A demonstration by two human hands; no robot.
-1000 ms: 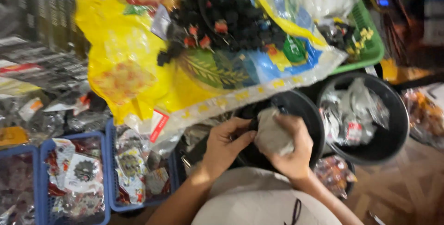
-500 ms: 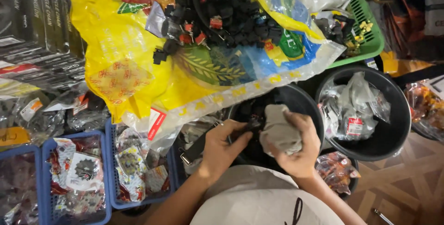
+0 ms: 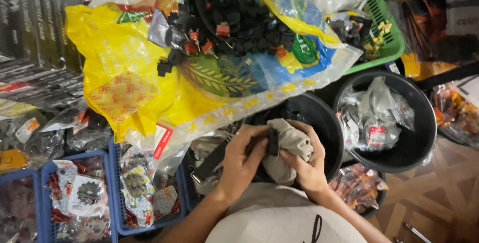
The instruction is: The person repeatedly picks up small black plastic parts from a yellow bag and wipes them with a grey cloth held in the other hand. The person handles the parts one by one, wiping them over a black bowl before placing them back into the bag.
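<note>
Grey cloth (image 3: 289, 145) | between both hands | left hand (image 3: 242, 160) grips black part (image 3: 272, 142) | right hand (image 3: 307, 165) clutches cloth

One view only, from a camera worn on the person's head, looking almost straight down along the body. It sits close above the left hand (image 3: 242, 160) and right hand (image 3: 307, 165), which meet low in the centre. Farther out it takes in the yellow plastic sack (image 3: 149, 73), black tubs (image 3: 424, 138), blue crates (image 3: 112, 193) and wood floor (image 3: 439, 208).
</note>
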